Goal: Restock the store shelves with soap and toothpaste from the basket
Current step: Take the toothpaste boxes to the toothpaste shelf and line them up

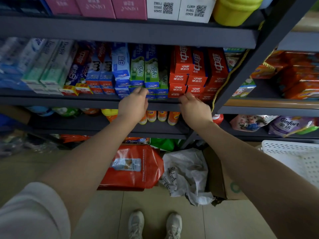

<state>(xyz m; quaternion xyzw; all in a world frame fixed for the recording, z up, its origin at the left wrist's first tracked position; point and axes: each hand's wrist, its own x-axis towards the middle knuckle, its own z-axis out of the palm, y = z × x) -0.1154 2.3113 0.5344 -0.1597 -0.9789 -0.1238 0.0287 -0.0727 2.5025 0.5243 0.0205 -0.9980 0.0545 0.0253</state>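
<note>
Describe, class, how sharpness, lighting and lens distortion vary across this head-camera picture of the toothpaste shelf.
Head view: the red toothpaste boxes near centre read sharply, while the pale boxes at far left smear into blur; wide-angle distortion bows the shelf edge and slants the upright post; light is dim and even, with glare on the red bag.

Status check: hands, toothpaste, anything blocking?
Left hand at green toothpaste boxes, right hand at red toothpaste boxes; grip unclear. White basket right. Nothing blocking.
</note>
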